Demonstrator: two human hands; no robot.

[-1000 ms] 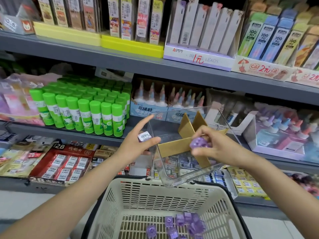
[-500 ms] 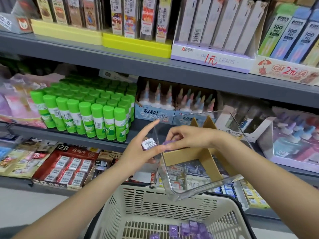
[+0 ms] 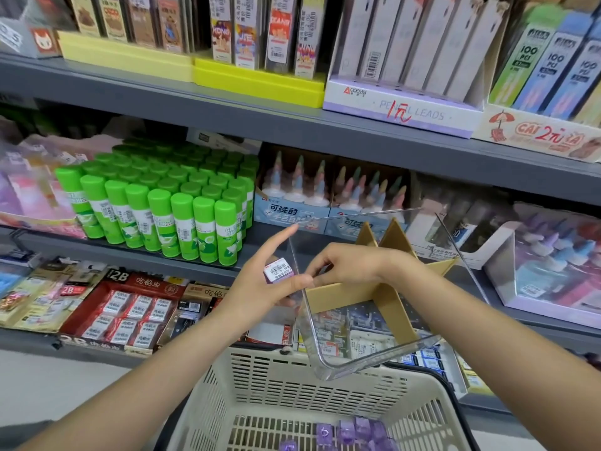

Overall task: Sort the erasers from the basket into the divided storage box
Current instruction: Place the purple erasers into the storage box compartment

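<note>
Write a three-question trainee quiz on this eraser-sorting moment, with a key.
1. True or false: the left hand holds the clear storage box at its near-left wall.
2. Where do the loose purple erasers lie? A) on the shelf B) in the basket C) on the floor
3. Fill in: the right hand reaches into the box beside the ___ cardboard dividers.

Key: 1 true; 2 B; 3 brown

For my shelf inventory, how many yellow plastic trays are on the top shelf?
2, side by side: left yellow plastic tray, middle yellow plastic tray; others may be hidden.
</note>
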